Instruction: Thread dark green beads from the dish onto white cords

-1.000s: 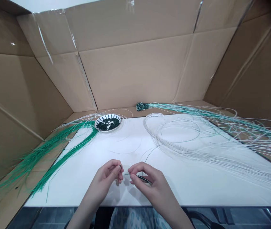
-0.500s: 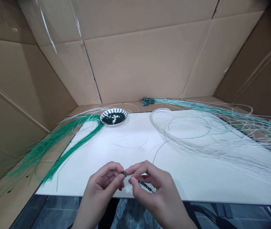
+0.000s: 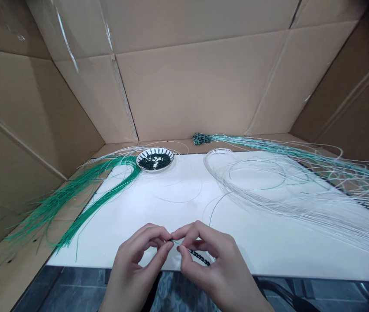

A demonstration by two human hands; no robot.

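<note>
My left hand [image 3: 144,262] pinches with thumb and forefinger at the end of a thin green wire [image 3: 176,242]. A small dark bit, apparently a bead, shows at that pinch, mostly covered by the fingertips. Close beside it, my right hand [image 3: 212,264] grips the same wire between thumb and fingers. A short string of dark beads [image 3: 200,257] runs back under the right fingers toward the palm. Both hands hover over the front edge of the white board, their fingertips almost touching. A shallow white dish [image 3: 155,169] with a dark striped rim holds many dark beads [image 3: 148,161].
Bundled green wires [image 3: 106,203] lie to the left on the white board [image 3: 171,208]. Loose pale wires [image 3: 269,203] spread across the right side. A bundle with dark beaded ends [image 3: 201,138] lies at the back. Cardboard walls [image 3: 197,86] enclose the far side and both flanks.
My left fingers have closed more tightly around the wire's end and shifted slightly right. The dark bit there is more hidden. The right hand keeps nearly the same place and hold.
</note>
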